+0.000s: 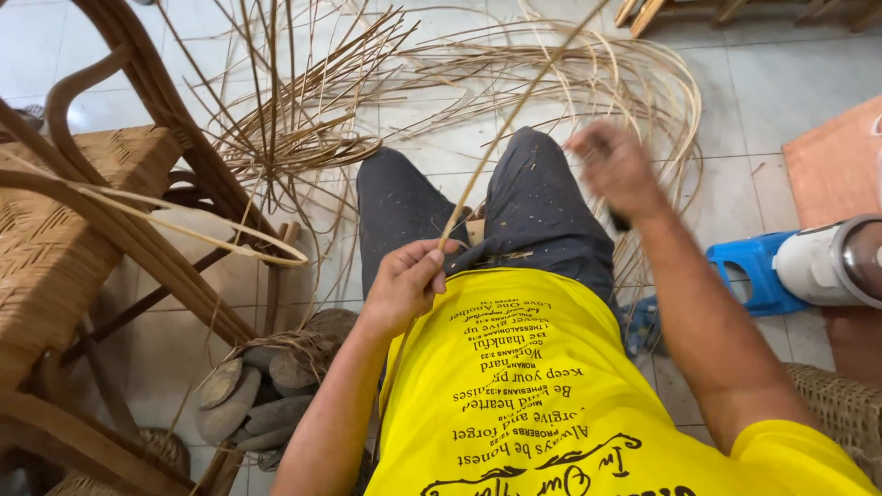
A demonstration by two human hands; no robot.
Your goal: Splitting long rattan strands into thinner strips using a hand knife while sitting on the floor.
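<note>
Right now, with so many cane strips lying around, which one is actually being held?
The long pale strip rising from the left hand towards the top; the others lie loose on the tiled floor.

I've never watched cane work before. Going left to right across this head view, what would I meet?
Woven rattan chair → left hand pinching a cane strip → right hand, blurred → blue plastic stool → white cylindrical appliance.
</note>
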